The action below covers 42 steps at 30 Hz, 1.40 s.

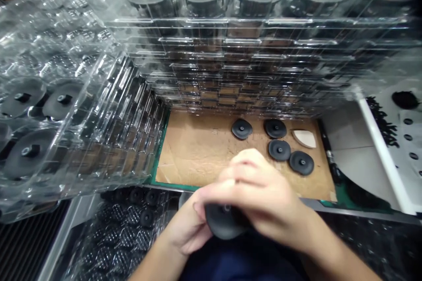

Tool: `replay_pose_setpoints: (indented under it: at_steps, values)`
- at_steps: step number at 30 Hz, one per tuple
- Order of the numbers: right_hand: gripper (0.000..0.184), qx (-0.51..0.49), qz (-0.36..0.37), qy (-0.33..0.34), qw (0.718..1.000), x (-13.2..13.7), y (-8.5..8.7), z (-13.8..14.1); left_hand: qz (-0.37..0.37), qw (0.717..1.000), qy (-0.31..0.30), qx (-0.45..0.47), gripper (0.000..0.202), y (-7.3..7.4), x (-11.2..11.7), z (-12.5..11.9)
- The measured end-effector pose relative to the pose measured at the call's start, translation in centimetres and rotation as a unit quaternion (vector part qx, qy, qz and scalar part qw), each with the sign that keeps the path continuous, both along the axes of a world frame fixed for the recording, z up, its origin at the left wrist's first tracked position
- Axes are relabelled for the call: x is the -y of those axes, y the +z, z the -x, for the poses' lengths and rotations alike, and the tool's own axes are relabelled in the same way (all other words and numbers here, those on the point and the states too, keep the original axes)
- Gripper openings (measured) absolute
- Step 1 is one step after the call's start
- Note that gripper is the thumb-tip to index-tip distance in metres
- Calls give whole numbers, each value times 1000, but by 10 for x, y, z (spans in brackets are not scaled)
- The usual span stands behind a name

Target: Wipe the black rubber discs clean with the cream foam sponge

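Both hands meet low in the middle of the view around one black round disc (224,221). My left hand (186,226) cups the disc from below and the left, fingers curled. My right hand (260,195) lies over its top with fingers closed on it, slightly blurred. Beyond the hands, several more black discs (279,149) with small centre hubs lie on a brown cardboard sheet (194,149).
Tall stacks of clear plastic trays (231,44) holding black discs stand behind the cardboard and at the left (49,109). A white curved piece (305,138) lies by the loose discs. A white panel with holes (409,140) is at right. Black parts fill a bin (132,224) below left.
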State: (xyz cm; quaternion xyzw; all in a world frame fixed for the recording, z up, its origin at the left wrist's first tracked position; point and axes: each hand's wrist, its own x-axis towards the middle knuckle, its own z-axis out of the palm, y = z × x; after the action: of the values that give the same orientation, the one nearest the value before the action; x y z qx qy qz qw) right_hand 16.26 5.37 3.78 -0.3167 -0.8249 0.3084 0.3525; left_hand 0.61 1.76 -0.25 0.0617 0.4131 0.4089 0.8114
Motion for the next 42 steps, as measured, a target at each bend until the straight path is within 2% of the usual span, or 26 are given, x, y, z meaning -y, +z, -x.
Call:
replay_pose_setpoints:
  at_steps: [3,5,8,10,13,15,17,19,21,23,24,25,26,28,29,32,34,36,39,42]
  values:
    - [31,12,100,-144,985,-6,-26,-15,-9,992,-71,103,49,2,-1,5]
    - [33,50,165,-205,963,-7,-49,-23,-16,987,-77,139,59,4,-2,9]
    - [21,114,220,-217,944,4,-86,-27,-25,988,-68,139,57,4,-3,13]
    - [24,144,223,-230,936,19,-108,-26,-29,988,-63,135,60,1,-3,14]
    - [34,168,220,-257,926,45,-130,-23,-26,992,-56,115,64,-6,-2,17]
    - [37,175,214,-272,922,54,-139,-23,-29,993,-52,105,62,-10,0,18]
    - [33,169,204,-284,921,52,-140,-25,-38,993,-44,106,57,-12,1,17]
    - [30,153,191,-294,924,41,-128,-28,-49,992,-39,110,54,-12,0,14]
    - [26,129,173,-306,927,29,-101,-28,-56,992,-37,105,53,-9,-1,10]
    - [24,91,131,-308,938,20,-65,-23,-58,994,-27,89,55,-6,-1,7]
    - [23,50,78,-291,952,17,-47,-19,-56,995,-20,78,55,-6,-1,6]
    - [24,20,22,-243,970,17,-31,-15,-53,996,-11,66,54,-5,0,6]
    - [24,12,2,-178,984,17,-17,-10,-51,997,-2,54,54,-6,1,6]
    - [25,29,-4,-105,994,19,-1,-4,-45,999,11,29,55,-6,3,7]
    - [25,58,9,-103,993,21,3,-2,-42,999,18,18,57,-7,4,7]
    - [30,82,14,-144,986,22,4,0,-50,998,31,-5,59,-6,3,7]
    - [32,14,11,-148,989,19,0,1,-61,998,34,-1,56,-4,0,5]
    - [27,-44,68,-151,985,16,-10,-1,-64,997,44,4,56,-2,-2,4]
    - [17,-43,206,-210,955,15,-43,-10,-57,996,70,6,60,-2,-3,6]
    - [18,-15,252,-256,933,22,-89,-17,-58,995,75,25,57,-3,-3,10]
